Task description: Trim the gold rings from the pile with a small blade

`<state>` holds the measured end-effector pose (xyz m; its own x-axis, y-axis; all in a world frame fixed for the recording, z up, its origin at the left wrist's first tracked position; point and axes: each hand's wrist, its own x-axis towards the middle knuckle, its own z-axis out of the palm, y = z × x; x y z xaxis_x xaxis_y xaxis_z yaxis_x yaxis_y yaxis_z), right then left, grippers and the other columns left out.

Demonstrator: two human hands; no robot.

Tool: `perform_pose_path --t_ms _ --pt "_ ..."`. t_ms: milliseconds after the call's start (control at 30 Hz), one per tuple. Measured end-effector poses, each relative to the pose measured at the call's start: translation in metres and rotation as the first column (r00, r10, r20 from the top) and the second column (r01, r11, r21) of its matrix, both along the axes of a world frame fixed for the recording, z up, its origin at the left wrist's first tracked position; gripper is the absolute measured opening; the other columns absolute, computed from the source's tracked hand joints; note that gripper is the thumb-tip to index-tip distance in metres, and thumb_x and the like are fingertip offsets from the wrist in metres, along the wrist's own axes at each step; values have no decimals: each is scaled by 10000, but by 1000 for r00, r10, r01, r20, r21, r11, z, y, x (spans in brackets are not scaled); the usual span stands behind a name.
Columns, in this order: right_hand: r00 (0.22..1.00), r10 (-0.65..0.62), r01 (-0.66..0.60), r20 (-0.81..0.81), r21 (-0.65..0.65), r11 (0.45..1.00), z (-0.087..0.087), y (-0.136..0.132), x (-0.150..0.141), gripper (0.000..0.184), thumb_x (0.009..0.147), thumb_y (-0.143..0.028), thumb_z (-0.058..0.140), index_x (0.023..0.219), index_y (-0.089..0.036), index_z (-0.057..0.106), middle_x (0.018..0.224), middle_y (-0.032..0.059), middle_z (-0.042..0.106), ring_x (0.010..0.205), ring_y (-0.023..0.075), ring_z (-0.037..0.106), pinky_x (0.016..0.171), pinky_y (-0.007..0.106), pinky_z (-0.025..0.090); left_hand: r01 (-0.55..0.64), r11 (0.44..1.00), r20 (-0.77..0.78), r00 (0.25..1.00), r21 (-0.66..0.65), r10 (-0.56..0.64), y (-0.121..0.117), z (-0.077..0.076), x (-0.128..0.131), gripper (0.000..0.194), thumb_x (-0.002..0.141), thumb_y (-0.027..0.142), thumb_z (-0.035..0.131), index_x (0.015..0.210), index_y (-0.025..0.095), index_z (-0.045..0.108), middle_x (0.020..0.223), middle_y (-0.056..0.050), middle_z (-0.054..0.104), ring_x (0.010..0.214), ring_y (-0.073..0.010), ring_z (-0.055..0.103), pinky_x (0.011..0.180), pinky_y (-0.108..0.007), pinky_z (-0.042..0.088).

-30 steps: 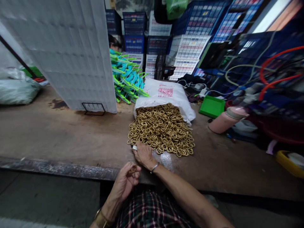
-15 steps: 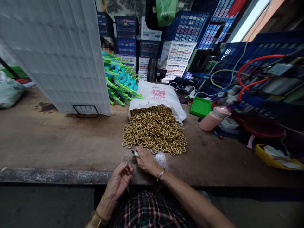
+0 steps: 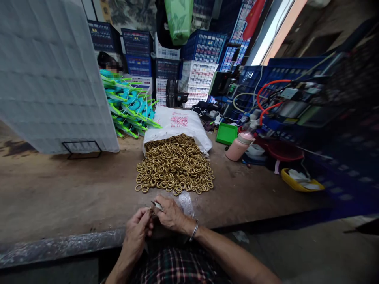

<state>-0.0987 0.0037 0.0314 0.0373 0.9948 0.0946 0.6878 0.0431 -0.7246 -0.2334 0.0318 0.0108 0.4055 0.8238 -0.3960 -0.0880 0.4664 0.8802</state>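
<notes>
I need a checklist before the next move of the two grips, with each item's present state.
1. Small pale, dark-tipped tool held in right grip: ok.
2. Pile of gold-coloured round metal rings ahead of both grips: ok.
3. Dark tip well clear of left grip: not ok, it looks close.
4. Single ring in left grip: cannot tell, fingers cover it.
5. White plastic sack open toward the person: ok.

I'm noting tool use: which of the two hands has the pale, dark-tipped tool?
The right hand, with the silvery bracelet at its wrist. The pale tool juts from it; none shows in the left hand.
</notes>
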Motion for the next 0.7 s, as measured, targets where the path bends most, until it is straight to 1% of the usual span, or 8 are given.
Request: perform_pose_path --t_ms 33,100,200,267,367,500,600,700 --pt "999 -28 28 -29 -29 999 1 0 0 75 815 -203 447 809 -194 521 656 -32 513 594 96 455 545 202 298 -5 998 -82 997 66 10 0 -1 1 413 596 523 691 757 154 600 484 48 504 402 -62 421 374 -156 327" --pt "993 -89 79 -81 -124 989 3 0 2 139 818 -248 450 706 -186 502 589 -44 462 548 88 410 501 202 266 4 980 -206 978 201 38 -1 -2 3 440 588 566 665 736 155 616 445 47 484 378 -71 402 365 -171 319" --pt "959 -154 71 -236 -325 943 2 -1 6 245 825 -283 413 614 -177 476 529 -45 448 498 81 394 461 195 262 46 925 -251 967 377 54 -2 -4 6 445 596 587 633 718 159 636 464 34 494 401 -89 416 375 -191 325" --pt "924 -182 42 -335 -386 921 -3 -3 10 272 824 -296 397 597 -173 483 511 -44 454 478 76 396 449 189 271 100 908 -261 965 408 11 -3 -8 9 438 618 586 612 714 159 638 481 28 502 413 -96 423 376 -198 327" --pt "894 -209 69 -398 -337 939 -12 -3 14 232 788 -290 433 594 -170 479 523 -54 431 491 70 373 445 185 250 160 944 -266 960 289 -81 -4 -10 12 432 647 584 586 716 158 609 479 40 478 403 -91 413 365 -195 328" --pt "885 -234 135 -402 -260 956 -19 -4 19 180 744 -261 465 588 -173 444 540 -65 382 521 68 338 464 184 238 186 975 -196 967 121 -161 -9 0 18 388 688 530 587 796 157 583 532 53 475 427 -72 430 385 -173 342" --pt "887 -216 138 -409 -213 967 -18 -7 22 174 757 -278 450 618 -174 460 557 -59 402 549 77 356 492 186 264 183 982 -101 979 44 -178 -14 9 23 354 701 487 595 808 152 556 559 52 486 425 -58 426 393 -168 343" --pt "899 -189 121 -396 -190 974 -16 -10 25 197 761 -309 451 614 -179 452 567 -54 414 559 85 367 511 193 283 156 988 -2 988 -6 -156 -18 10 26 328 707 469 590 762 156 510 567 50 487 423 -54 423 385 -167 331"
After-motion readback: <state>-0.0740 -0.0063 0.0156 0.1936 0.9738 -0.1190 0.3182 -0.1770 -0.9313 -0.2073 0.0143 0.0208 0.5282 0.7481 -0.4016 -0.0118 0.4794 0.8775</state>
